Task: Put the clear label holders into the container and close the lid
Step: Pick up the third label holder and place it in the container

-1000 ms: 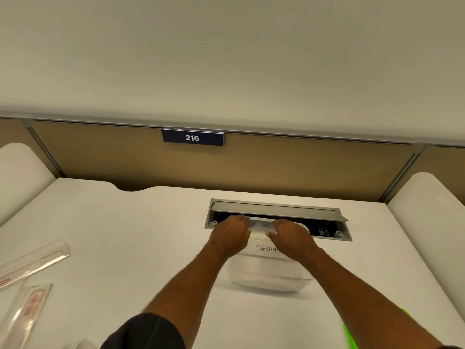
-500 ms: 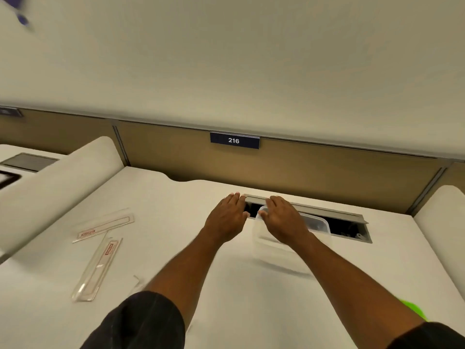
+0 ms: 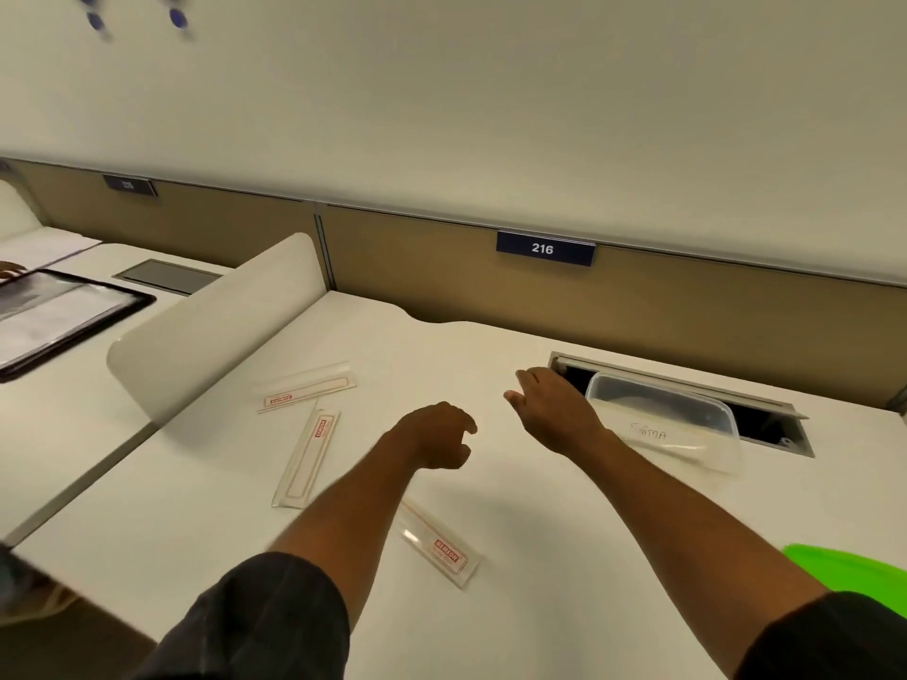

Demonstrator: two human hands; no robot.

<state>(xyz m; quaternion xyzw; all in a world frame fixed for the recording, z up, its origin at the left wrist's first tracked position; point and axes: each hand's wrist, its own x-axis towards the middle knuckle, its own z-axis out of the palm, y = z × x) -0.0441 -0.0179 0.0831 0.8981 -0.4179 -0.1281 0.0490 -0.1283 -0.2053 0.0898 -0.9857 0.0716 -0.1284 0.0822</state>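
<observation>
A clear plastic container [image 3: 677,424] with handwriting on its side stands open on the white desk, tilted against the cable slot. Three clear label holders with red print lie on the desk: one [image 3: 306,387] at the far left, one [image 3: 307,457] below it, and one [image 3: 437,542] partly under my left forearm. My left hand [image 3: 437,436] hovers over the desk with curled fingers and holds nothing. Just left of the container, my right hand [image 3: 554,409] is open and empty. A green lid [image 3: 849,576] lies at the right edge.
An open cable slot [image 3: 687,385] runs behind the container. A white curved divider [image 3: 216,326] bounds the desk [image 3: 540,557] on the left. Beyond it lies a black-framed sheet [image 3: 59,316] on the neighbouring desk. A brown back panel carries the sign 216 [image 3: 544,248].
Both hands have left the container and moved left. The view has swung left, which brings all three label holders and the green lid into sight.
</observation>
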